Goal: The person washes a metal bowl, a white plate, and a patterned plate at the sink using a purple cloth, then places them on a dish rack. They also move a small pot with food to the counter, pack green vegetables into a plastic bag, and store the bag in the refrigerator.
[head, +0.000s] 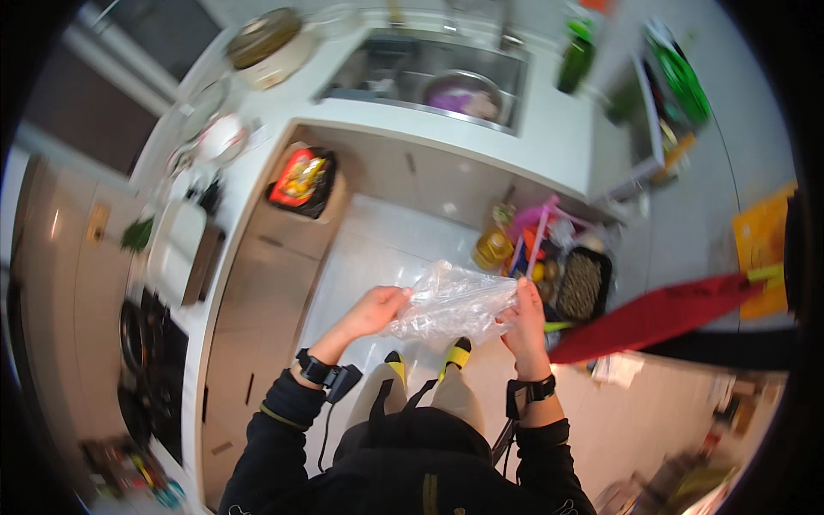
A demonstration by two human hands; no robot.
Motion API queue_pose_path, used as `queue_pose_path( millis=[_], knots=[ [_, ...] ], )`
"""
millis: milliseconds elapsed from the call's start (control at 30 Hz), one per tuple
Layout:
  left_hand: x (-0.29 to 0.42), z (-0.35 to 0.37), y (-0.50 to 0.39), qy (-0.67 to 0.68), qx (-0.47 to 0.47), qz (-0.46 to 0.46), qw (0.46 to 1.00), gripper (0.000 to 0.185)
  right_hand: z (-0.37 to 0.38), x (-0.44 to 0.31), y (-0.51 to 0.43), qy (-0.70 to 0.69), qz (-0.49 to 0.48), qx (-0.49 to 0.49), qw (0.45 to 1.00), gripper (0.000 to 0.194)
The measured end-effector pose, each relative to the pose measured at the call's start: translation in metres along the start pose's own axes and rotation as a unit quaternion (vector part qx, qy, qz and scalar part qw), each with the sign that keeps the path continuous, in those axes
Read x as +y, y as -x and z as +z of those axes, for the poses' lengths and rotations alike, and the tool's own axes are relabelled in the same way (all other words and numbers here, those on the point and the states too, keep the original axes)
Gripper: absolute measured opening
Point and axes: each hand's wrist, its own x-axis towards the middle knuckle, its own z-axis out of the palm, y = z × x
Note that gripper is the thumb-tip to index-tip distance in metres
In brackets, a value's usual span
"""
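A clear plastic bag [454,302], thin and crinkled, is stretched between my two hands above the floor in front of me. My left hand [376,310] pinches its left edge between thumb and fingers. At its right edge, my right hand [526,318] grips the plastic, thumb and fingers closed on it. Both wrists wear black straps with small devices. Through the film, what lies behind shows only faintly.
Ahead, a steel sink [515,84] holds a metal bowl [463,96]. A lined bin [306,183] stands by the left cabinets. Right of the bag are an oil bottle [493,248] and a black tray [582,283]. A red cloth item [656,315] juts in from the right.
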Motion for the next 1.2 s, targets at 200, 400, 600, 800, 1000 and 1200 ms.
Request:
queue_pose_path(
  millis=[200,400,600,800,1000,1200],
  knots=[
    [-0.035,-0.117,0.105,0.072,0.308,0.067,0.946,0.028,0.124,-0.003,-0.024,0.097,0.134,-0.193,0.967,0.019],
    [-0.038,-0.119,0.128,-0.142,0.413,0.263,0.86,0.038,0.292,0.099,0.02,0.154,0.242,-0.373,0.882,0.029],
    [-0.09,-0.254,0.167,0.04,0.464,0.137,0.874,0.029,0.395,0.155,0.031,0.218,-0.086,-0.416,0.879,0.049],
    [-0.093,-0.328,0.178,0.04,0.576,0.194,0.793,0.024,0.431,0.247,0.038,0.508,-0.01,-0.569,0.647,0.023],
    [-0.097,-0.411,0.2,-0.056,0.704,0.217,0.674,0.015,0.532,0.228,-0.017,0.529,-0.278,-0.569,0.565,0.011],
    [-0.09,-0.463,0.218,0.08,0.55,0.25,0.793,0.012,0.633,0.232,-0.06,0.329,-0.49,-0.748,0.303,0.022]
  ],
)
